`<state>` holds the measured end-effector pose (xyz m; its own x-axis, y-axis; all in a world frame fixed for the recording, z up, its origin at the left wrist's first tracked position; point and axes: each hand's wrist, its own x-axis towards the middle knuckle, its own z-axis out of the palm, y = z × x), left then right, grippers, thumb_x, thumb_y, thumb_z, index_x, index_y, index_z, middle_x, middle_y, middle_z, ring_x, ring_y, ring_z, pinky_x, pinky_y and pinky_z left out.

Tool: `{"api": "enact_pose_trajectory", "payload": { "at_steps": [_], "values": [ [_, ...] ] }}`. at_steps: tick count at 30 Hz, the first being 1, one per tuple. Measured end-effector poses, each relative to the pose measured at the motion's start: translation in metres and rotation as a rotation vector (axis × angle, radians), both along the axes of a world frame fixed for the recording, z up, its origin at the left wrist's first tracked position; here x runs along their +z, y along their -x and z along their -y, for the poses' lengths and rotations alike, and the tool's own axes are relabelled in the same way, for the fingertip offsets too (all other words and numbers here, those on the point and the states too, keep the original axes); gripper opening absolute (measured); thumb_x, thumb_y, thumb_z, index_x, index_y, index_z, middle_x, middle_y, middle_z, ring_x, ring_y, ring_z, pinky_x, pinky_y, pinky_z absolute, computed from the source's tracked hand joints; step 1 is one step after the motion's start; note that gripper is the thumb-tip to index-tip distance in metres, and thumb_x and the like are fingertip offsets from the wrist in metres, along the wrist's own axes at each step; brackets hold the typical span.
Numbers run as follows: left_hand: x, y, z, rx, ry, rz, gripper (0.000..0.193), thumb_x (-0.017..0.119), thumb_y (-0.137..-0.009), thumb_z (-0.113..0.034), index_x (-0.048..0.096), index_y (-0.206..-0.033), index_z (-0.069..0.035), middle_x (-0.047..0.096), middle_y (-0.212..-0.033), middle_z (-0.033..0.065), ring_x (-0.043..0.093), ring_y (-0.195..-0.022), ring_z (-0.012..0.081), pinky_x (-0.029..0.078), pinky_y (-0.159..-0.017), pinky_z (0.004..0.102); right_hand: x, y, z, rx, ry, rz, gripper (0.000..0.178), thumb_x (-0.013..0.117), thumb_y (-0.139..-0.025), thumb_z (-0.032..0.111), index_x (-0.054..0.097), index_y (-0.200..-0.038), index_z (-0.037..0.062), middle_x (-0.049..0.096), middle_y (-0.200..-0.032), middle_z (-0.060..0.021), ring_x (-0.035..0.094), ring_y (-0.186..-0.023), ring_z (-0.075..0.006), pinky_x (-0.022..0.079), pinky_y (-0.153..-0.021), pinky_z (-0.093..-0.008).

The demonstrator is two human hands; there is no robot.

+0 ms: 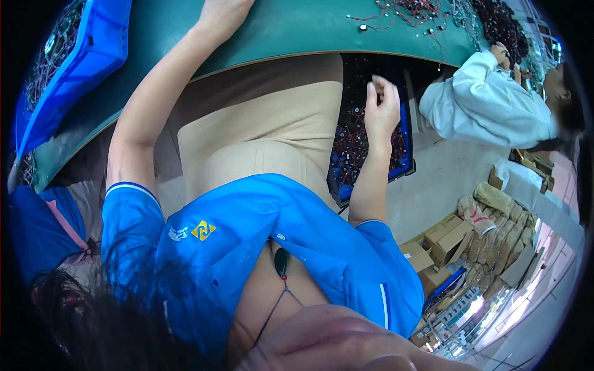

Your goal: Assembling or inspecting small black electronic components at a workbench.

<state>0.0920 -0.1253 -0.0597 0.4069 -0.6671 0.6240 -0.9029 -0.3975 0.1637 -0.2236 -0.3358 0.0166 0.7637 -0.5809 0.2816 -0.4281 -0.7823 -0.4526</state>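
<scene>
My left hand (226,13) rests at the edge of the green tabletop (291,31). Its fingers run out past the top of the picture, so what they hold, if anything, is hidden. My right hand (382,110) is raised over a blue crate (405,139) beside my right thigh. Its fingers are loosely bent, with a gap by the thumb, and nothing shows in them. Inside the crate lie many small dark round parts with thin red and black wires (352,145). More red-wired parts (414,9) are scattered on the table at the far right.
A blue bin (93,68) holding wired parts stands at the left. A co-worker in a pale jacket (489,102) handles a dark pile of wires (504,28) at the right. Cardboard boxes (447,238) and stacked sacks (501,229) stand on the floor behind.
</scene>
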Motion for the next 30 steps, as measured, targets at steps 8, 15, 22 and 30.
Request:
{"api": "enact_pose_trajectory", "payload": {
  "at_steps": [8,15,22,30],
  "values": [
    [0.082,0.042,-0.009,-0.350,0.600,-0.244,0.030,0.056,-0.077,-0.006,0.057,-0.107,-0.005,0.057,-0.118,0.0095,0.050,-0.112,0.0288,0.039,-0.097,0.0378,0.006,-0.096,0.042,0.189,0.463,0.272,0.022,0.063,-0.081,0.012,0.065,-0.102,0.0113,0.062,-0.099,-0.0035,0.055,-0.095,-0.0223,0.042,-0.084,-0.0343],
    [0.140,0.113,-0.036,-0.281,0.659,-0.343,0.026,0.061,-0.079,-0.003,0.062,-0.104,-0.006,0.060,-0.107,0.0070,0.053,-0.097,0.0232,0.042,-0.084,0.0327,0.002,-0.120,0.045,0.294,0.667,0.129,0.017,0.066,-0.080,0.017,0.062,-0.094,0.0096,0.061,-0.097,-0.0047,0.053,-0.093,-0.0218,0.040,-0.082,-0.0353],
    [0.099,0.202,-0.069,-0.129,0.425,-0.710,0.019,0.064,-0.082,-0.003,0.066,-0.101,-0.006,0.061,-0.088,0.0040,0.050,-0.079,0.0156,0.041,-0.067,0.0252,0.010,-0.118,-0.008,0.337,0.762,0.155,0.016,0.067,-0.080,0.022,0.058,-0.085,0.0094,0.058,-0.088,-0.0040,0.051,-0.084,-0.0211,0.039,-0.078,-0.0345],
    [0.062,0.247,-0.092,0.024,0.445,-1.247,0.018,0.058,-0.091,-0.007,0.062,-0.108,-0.003,0.061,-0.093,0.0044,0.053,-0.075,0.0089,0.043,-0.065,0.0205,0.027,-0.118,-0.069,0.579,0.481,0.325,0.015,0.066,-0.083,0.022,0.057,-0.086,0.0106,0.055,-0.077,-0.0022,0.049,-0.072,-0.0191,0.038,-0.076,-0.0322]
  ]
}}
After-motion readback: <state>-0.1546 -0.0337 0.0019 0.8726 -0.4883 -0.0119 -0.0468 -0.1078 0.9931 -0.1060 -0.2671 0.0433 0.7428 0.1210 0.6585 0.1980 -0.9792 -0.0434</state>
